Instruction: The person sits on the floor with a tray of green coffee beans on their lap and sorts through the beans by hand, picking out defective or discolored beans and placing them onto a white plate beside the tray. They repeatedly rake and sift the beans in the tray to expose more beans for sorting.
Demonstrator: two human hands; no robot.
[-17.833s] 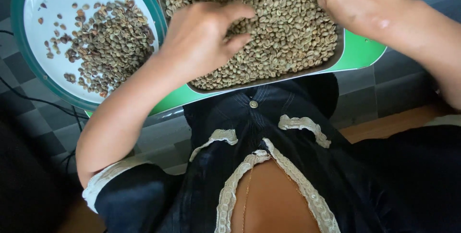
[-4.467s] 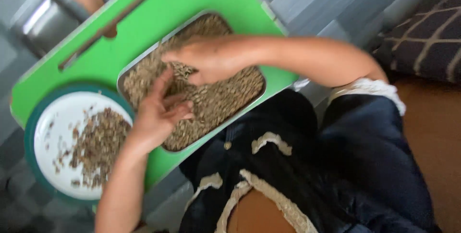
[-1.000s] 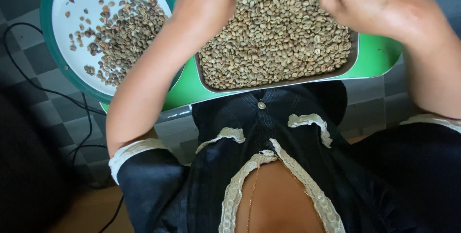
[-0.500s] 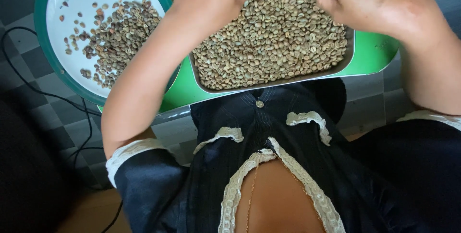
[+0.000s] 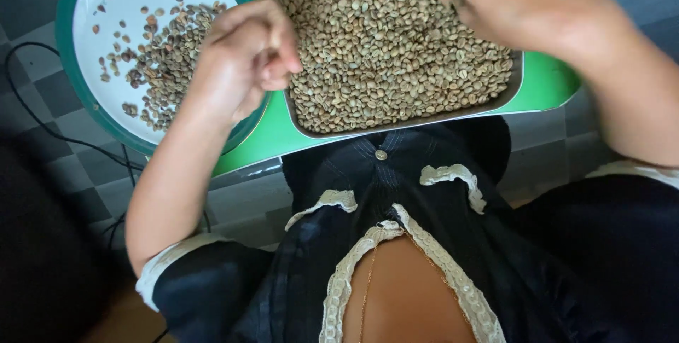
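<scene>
Left hand (image 5: 244, 56) has lifted off tray (image 5: 520, 81) vs 0.5 s ago, now over plate (image 5: 67, 53) rim, grip pinched shut; contents not visible. Right hand (image 5: 523, 3) in far beans (image 5: 382, 46), grip unclear. Beans likely light, hard, roll easily; pinch singly w/ fingertips.

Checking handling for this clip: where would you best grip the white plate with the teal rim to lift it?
Probably the plate by its raised teal rim at the bare outer left edge, coming from the left: the left hand overhangs the right edge, and the beans lie on that side.
</scene>
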